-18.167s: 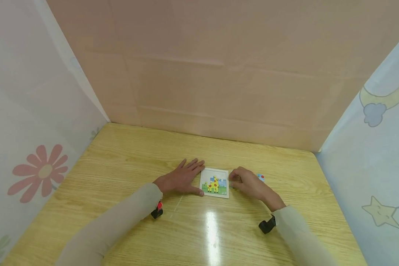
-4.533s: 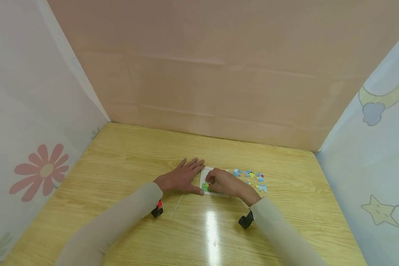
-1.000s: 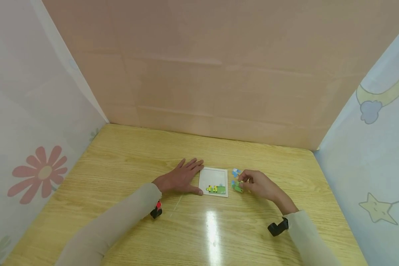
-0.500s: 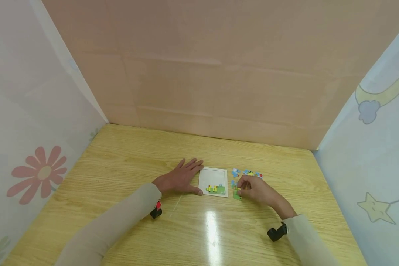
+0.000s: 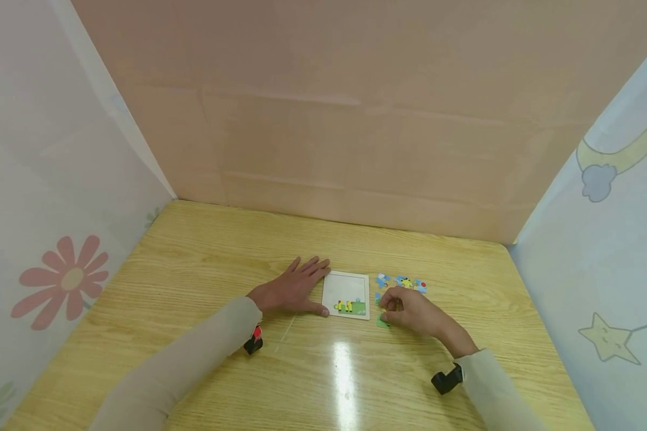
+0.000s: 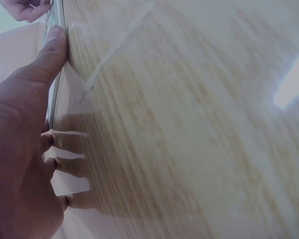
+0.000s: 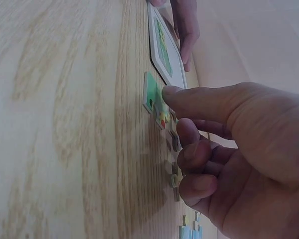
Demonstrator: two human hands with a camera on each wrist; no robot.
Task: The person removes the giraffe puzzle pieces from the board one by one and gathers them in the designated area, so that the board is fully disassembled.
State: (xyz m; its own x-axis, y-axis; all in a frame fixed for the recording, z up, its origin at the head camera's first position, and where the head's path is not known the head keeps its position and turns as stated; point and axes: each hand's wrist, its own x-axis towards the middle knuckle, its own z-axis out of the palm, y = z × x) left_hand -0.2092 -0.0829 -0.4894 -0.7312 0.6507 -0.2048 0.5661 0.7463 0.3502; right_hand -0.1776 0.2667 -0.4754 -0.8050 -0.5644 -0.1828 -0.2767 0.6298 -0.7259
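Note:
My left hand [image 5: 291,290] lies flat with spread fingers at the left side of a square white puzzle tray [image 5: 345,285]. Its thumb and fingertips touch the tray's edge. Inside the tray, a few joined pieces [image 5: 350,307] with green grass and yellow giraffe legs fill the lower part. Right of the tray, my right hand [image 5: 412,308] has curled fingers, with thumb and forefinger pinching at a green puzzle piece [image 7: 150,93] low on the table. The right wrist view shows the thumb tip against this piece; the forefinger's contact is partly hidden. A piece with a red spot lies beside it.
Beyond the right hand lie loose puzzle pieces: a blue one [image 5: 382,279], a yellow-and-blue one [image 5: 405,282] and one with a red dot [image 5: 421,285]. A blue bit [image 5: 377,297] shows beside the fingertips. Fabric walls surround the wooden table [image 5: 237,239].
Over the last second my right hand shifts slightly toward me and left, and the green piece slides nearer. Earlier the tray held more joined pieces. My left hand stays put.

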